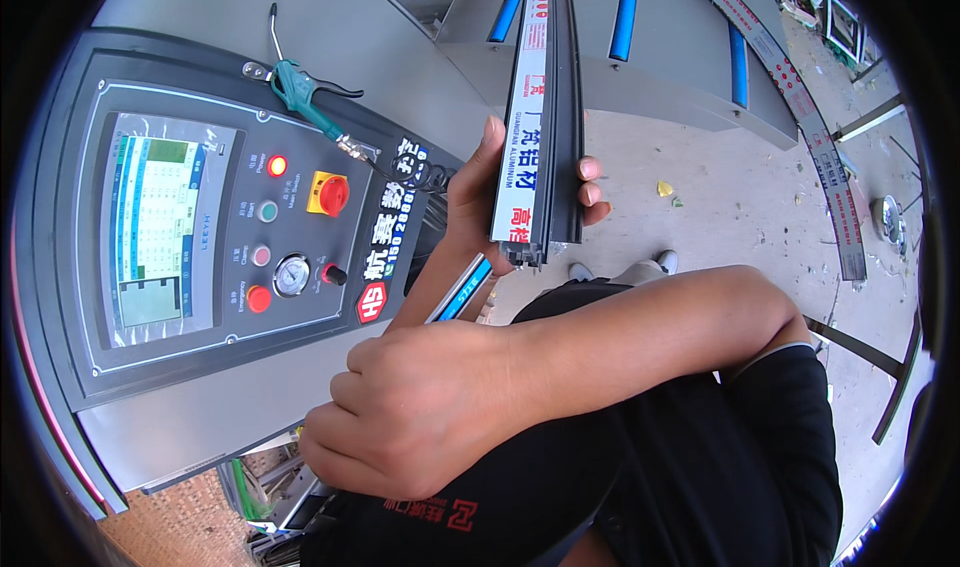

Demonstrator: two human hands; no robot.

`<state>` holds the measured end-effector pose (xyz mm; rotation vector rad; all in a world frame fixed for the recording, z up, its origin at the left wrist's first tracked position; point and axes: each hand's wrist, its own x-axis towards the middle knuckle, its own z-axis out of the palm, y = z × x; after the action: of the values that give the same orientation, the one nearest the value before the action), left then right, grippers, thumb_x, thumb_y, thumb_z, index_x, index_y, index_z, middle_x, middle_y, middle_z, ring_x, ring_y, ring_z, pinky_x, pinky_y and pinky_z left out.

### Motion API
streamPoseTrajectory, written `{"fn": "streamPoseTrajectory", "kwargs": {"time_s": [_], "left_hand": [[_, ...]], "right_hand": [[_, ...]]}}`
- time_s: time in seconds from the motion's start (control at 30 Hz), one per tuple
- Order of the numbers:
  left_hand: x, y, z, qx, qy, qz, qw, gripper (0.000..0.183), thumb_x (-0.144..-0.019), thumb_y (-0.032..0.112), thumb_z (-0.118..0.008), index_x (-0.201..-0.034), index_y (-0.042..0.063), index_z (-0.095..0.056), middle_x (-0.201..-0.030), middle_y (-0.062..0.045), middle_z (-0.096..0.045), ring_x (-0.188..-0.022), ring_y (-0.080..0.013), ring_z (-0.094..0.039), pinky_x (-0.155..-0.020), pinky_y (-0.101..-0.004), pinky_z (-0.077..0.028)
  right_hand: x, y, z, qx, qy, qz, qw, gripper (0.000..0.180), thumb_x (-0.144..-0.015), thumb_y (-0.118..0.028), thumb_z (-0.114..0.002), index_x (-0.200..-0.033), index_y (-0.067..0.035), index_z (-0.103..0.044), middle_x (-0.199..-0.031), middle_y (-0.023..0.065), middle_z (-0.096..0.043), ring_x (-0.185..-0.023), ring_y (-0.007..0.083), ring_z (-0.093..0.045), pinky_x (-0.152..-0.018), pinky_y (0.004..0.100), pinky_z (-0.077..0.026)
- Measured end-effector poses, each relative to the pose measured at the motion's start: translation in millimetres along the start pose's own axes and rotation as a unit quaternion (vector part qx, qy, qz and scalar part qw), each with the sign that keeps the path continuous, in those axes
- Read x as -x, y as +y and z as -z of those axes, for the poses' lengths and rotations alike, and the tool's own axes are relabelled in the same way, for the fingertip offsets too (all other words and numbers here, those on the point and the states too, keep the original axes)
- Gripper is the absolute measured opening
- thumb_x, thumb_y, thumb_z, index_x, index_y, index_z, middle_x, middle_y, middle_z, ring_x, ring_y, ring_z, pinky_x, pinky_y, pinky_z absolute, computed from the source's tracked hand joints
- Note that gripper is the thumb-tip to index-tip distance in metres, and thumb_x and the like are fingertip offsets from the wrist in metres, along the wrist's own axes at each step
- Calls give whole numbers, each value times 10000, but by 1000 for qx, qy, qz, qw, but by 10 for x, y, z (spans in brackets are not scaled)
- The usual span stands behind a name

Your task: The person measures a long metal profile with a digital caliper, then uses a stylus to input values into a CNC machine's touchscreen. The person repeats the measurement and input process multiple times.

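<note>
My left hand (pixel 480 169) holds a dark aluminum profile (pixel 564 116) from underneath, thumb on one side and fingertips on the other. Printed protective film covers one face of the profile, and its cut end points towards my body. My right hand (pixel 420 409) is closed in a fist nearer to me, its back facing up. From behind its knuckles sticks out a slim silver-edged tool (pixel 461 293) with a blue face. The tool's tip lies just below the profile's end; whether they touch, I cannot tell. The rest of the tool is hidden by the fist.
A machine control panel (pixel 300 222) with screen, buttons and gauge is at left. A green air blow gun (pixel 300 98) hangs on it by a coiled hose. A metal table (pixel 675 101) with blue strips is ahead. At right stands a long film-covered profile (pixel 814 124); debris lies on the floor.
</note>
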<state>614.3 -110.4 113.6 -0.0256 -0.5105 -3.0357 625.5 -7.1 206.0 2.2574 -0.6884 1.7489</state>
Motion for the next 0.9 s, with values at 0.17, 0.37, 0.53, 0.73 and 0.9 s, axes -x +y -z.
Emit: {"fn": "streamPoseTrajectory", "kwargs": {"time_s": [0.17,0.37,0.53,0.73,0.9], "left_hand": [[-6,38,-83,17,-45,10,999,846,-1071,695,-533,-1584,29,-453,-1239,-241,-627,-1140,-362,-686,-1086,-523,-587],[11,71,-156,43,-48,5,998,882,-1080,667,-537,-1629,-12,-411,-1255,-273,-611,-1166,-406,-673,-1110,-560,-573],[24,53,-205,67,-58,4,996,903,-1088,653,-528,-1648,-33,-353,-1262,-289,-591,-1138,-419,-683,-1075,-563,-604],[48,85,-134,79,-66,11,995,932,-1085,645,-544,-1676,-32,-294,-1248,-282,-581,-1125,-427,-687,-1056,-578,-609],[23,148,-12,107,-109,36,988,1178,-972,619,-763,-1719,2,-93,-1270,-277,-521,-1181,-464,-667,-1125,-612,-578]], "right_hand": [[-106,-23,14,16,15,-7,1000,172,-816,-207,-725,-790,-56,-647,-694,-5,-543,-555,158,-613,-467,343,-437],[-165,-28,71,3,-20,12,1000,149,-831,-187,-736,-811,-46,-693,-697,22,-592,-581,193,-663,-463,363,-446],[-197,49,28,10,-14,47,999,186,-839,-215,-713,-842,-35,-665,-721,6,-550,-574,150,-598,-476,327,-408],[-222,47,-41,5,11,62,998,201,-853,-228,-698,-856,-34,-646,-724,-12,-517,-569,121,-563,-486,304,-388],[-227,23,-7,-27,-17,40,999,147,-865,-184,-725,-814,-49,-697,-726,35,-635,-630,226,-702,-514,383,-504]]}}
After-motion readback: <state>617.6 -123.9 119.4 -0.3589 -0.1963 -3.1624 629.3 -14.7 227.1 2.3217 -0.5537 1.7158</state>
